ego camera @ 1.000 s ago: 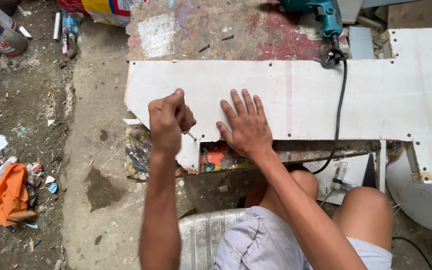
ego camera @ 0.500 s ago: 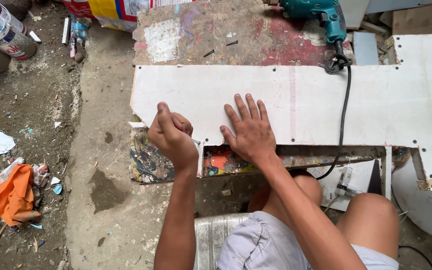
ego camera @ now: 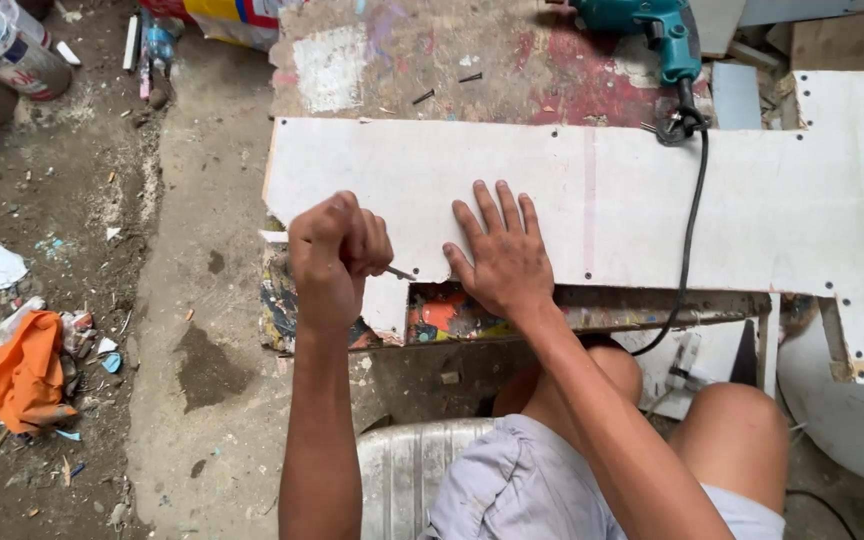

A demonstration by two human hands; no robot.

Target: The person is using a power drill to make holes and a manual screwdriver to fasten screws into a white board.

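Note:
A long white board [ego camera: 652, 190] with small holes lies across a paint-stained wooden bench [ego camera: 422, 60]. My left hand [ego camera: 337, 250] is closed around a thin dark pencil-like tool [ego camera: 399, 272], whose tip touches the board's near edge beside a rectangular notch. My right hand [ego camera: 502, 255] lies flat on the board with its fingers spread, pressing down just right of the left hand. I am seated, and my knees [ego camera: 732, 420] show below the board.
A teal power drill [ego camera: 652, 30] lies at the bench's far side, its black cord [ego camera: 692, 230] running over the board. Loose screws [ego camera: 447, 88] lie on the bench. Paint cans [ego camera: 7, 45], an orange cloth [ego camera: 27, 370] and scraps litter the dirt floor at left.
The view has shifted slightly. My left hand has stayed at the board's near edge with small movements of the tool. The right hand remains flat on the board.

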